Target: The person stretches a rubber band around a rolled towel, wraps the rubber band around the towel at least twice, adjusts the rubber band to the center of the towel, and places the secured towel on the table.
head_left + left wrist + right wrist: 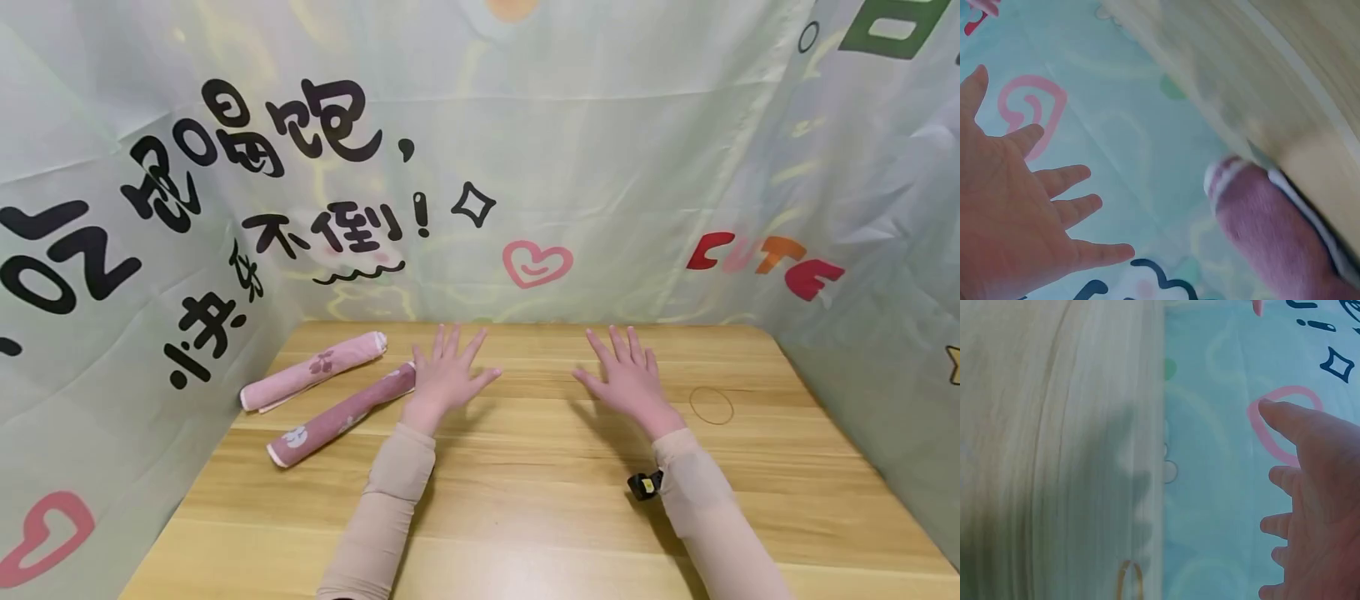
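Note:
My left hand point(447, 379) is held out over the table with its fingers spread, holding nothing. Just left of it lies a rolled mauve towel point(337, 418) with pale flower prints, its far end right by the hand in the head view. Beyond that roll is a lighter pink rolled towel point(315, 371). In the left wrist view the mauve roll point(1266, 231) shows to the right of the spread fingers. My right hand point(630, 383), also spread and holding nothing, is over the table's right half. Close to its right lies a thin rubber band point(711, 406).
The wooden table point(525, 517) ends at a printed fabric backdrop point(600, 183), which rises behind it and along both sides. A small black device point(645, 486) sits at the right wrist. Long beige sleeves point(401, 467) cover both forearms.

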A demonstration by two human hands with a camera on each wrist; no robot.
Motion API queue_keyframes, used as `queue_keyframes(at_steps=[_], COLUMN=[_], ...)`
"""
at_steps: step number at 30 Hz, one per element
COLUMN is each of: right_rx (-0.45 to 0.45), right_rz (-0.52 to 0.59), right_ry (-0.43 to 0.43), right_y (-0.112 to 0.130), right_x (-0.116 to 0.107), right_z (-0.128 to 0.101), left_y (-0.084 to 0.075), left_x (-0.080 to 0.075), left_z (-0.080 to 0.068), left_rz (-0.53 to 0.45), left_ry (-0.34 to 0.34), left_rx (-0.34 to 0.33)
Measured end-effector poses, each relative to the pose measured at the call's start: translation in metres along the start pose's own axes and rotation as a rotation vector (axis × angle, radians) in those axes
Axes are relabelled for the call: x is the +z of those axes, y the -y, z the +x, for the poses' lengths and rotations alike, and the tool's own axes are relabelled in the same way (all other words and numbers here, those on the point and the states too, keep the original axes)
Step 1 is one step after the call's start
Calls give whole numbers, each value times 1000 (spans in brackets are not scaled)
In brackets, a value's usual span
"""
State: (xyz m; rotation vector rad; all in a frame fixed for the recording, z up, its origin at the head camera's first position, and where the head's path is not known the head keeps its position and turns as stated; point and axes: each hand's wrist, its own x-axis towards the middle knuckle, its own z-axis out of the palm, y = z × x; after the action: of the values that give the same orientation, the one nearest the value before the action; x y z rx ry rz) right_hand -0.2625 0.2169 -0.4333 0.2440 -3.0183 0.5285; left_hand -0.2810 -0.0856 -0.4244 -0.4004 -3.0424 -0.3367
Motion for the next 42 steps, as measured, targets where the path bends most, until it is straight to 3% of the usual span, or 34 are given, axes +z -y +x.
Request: queue_keyframes(at_steps=[18,24,34,42], right_rx=[-38,-75,-119,-91], right_rz=[28,35,194,298], right_ry=[-55,-90,-151,-161], right_y=[-20,-28,-43,-54], right_x=[-12,-15,-20,-18], right_z=[-31,-36,-40,-40], left_y=[40,59,85,103], left_x=[-11,-11,-9,-9], left_z=[-27,-31,-34,-38], left_rz=[38,47,32,-3], left_ry=[-86,-90,-119,-97], left_rx=[64,38,13,3])
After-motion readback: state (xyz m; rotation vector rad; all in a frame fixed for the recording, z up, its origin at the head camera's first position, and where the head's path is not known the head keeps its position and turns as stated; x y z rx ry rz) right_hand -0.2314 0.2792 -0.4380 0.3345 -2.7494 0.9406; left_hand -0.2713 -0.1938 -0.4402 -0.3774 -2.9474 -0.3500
